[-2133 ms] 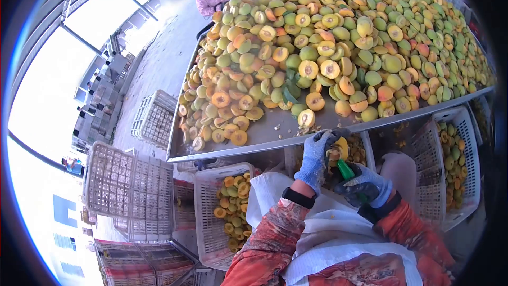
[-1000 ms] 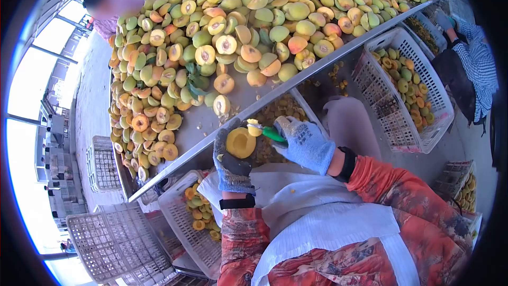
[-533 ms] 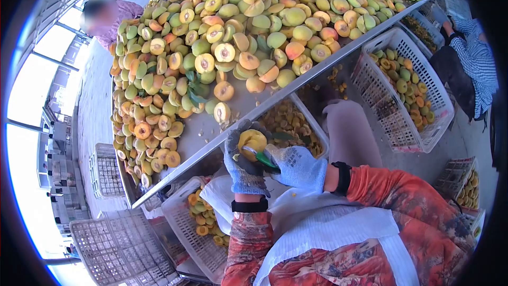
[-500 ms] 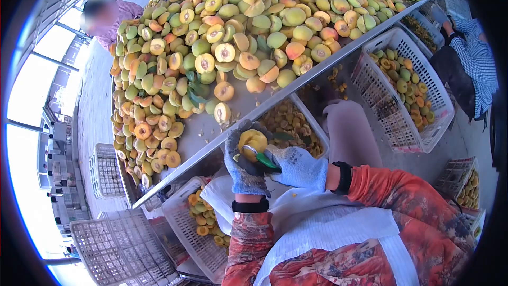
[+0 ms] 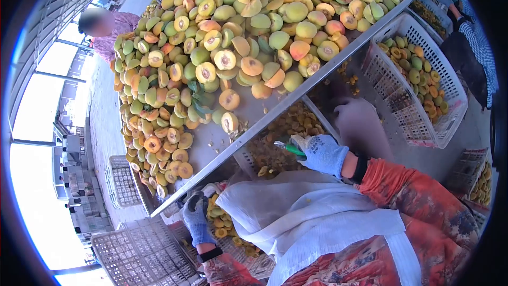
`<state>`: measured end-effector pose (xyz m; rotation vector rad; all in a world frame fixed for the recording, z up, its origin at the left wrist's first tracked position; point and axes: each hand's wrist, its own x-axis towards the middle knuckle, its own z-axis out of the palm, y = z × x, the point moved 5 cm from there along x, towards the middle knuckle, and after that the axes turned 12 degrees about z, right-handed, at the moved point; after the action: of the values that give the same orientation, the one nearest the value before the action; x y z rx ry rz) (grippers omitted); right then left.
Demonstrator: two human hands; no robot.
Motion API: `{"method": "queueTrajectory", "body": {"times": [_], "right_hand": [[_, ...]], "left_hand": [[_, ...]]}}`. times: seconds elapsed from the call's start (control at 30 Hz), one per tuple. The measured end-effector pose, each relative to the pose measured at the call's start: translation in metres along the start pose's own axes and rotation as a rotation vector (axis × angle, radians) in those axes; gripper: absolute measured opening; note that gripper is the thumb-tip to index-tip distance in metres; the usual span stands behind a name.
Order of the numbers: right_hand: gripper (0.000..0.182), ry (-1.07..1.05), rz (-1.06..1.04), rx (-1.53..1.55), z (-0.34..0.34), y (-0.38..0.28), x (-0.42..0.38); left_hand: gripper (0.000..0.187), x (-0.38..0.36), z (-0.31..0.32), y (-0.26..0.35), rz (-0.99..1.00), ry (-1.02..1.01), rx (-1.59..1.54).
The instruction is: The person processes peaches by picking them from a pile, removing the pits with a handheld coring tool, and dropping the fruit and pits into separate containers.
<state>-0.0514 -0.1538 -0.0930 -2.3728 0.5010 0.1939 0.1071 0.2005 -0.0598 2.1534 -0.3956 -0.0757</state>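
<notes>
Our right hand point(image 5: 324, 153) grips green-handled tool point(image 5: 288, 148) over pit crate point(image 5: 280, 137); left hand point(image 5: 197, 218) down over crate of pitted halves point(image 5: 225, 228), peach table point(image 5: 211, 137) just above.

Smooth metal table point(image 5: 222, 143), white plastic lattice crate point(image 5: 418, 122), knitted cloth gloves point(image 5: 323, 153).

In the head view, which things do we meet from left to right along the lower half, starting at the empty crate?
Empty white crate → left hand → green-handled tool → right hand → crate of peach halves
</notes>
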Motion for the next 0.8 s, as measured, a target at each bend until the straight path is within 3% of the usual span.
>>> {"method": "queueTrajectory", "body": {"times": [0.1,0.17,0.2,0.23,0.27,0.3,0.33,0.4,0.47,0.53,0.6,0.63,0.67,0.73,0.8], "right_hand": [[0.046,-0.029,-0.023,0.064,0.009,-0.006,0.002],[0.048,-0.019,-0.017,0.088,0.012,-0.006,0.005],[0.049,0.076,-0.105,0.123,0.013,-0.005,0.004],[0.05,0.172,-0.19,0.155,0.01,-0.005,0.002],[0.05,0.182,-0.177,0.151,0.006,-0.003,0.001],[0.051,0.178,-0.125,0.167,-0.001,-0.001,-0.001],[0.051,0.174,-0.073,0.183,-0.008,0.002,-0.004],[0.05,0.152,-0.007,0.201,-0.024,0.006,-0.011],[0.05,0.124,0.047,0.22,-0.029,0.013,-0.011],[0.049,0.144,-0.031,0.193,-0.029,0.015,-0.012],[0.044,0.199,-0.07,0.156,-0.031,0.007,-0.012],[0.039,0.258,-0.101,0.121,-0.034,0.001,-0.013],[0.039,0.253,-0.115,0.119,-0.035,-0.006,-0.013],[0.039,0.335,-0.193,0.178,-0.043,-0.027,-0.016],[0.04,0.33,-0.259,0.196,-0.04,-0.047,-0.017]], "left_hand": [[0.025,0.025,0.017,0.051,0.015,0.104,-0.004],[0.03,0.066,0.054,0.062,-0.102,0.052,-0.038],[0.038,0.093,0.079,0.043,-0.006,-0.029,-0.134],[0.049,0.11,0.11,0.063,0.156,-0.104,-0.025],[0.063,0.123,0.137,0.1,0.167,-0.272,0.485],[0.074,0.137,0.16,0.097,0.4,-0.292,0.599],[0.077,0.144,0.181,0.086,0.473,-0.354,0.76],[0.075,0.139,0.208,0.091,0.436,-0.41,0.961],[0.07,0.14,0.211,0.097,0.386,-0.45,0.905],[0.065,0.139,0.199,0.086,0.316,-0.476,0.857],[0.048,0.141,0.172,0.054,0.053,-0.276,0.136],[0.035,0.135,0.162,0.046,0.048,-0.103,-0.305],[0.035,0.119,0.15,0.057,0.047,-0.088,-0.303],[0.033,0.074,0.141,0.097,-0.326,-0.023,-1.111],[0.037,0.048,0.148,0.119,-0.299,-0.046,-1.191]]}}
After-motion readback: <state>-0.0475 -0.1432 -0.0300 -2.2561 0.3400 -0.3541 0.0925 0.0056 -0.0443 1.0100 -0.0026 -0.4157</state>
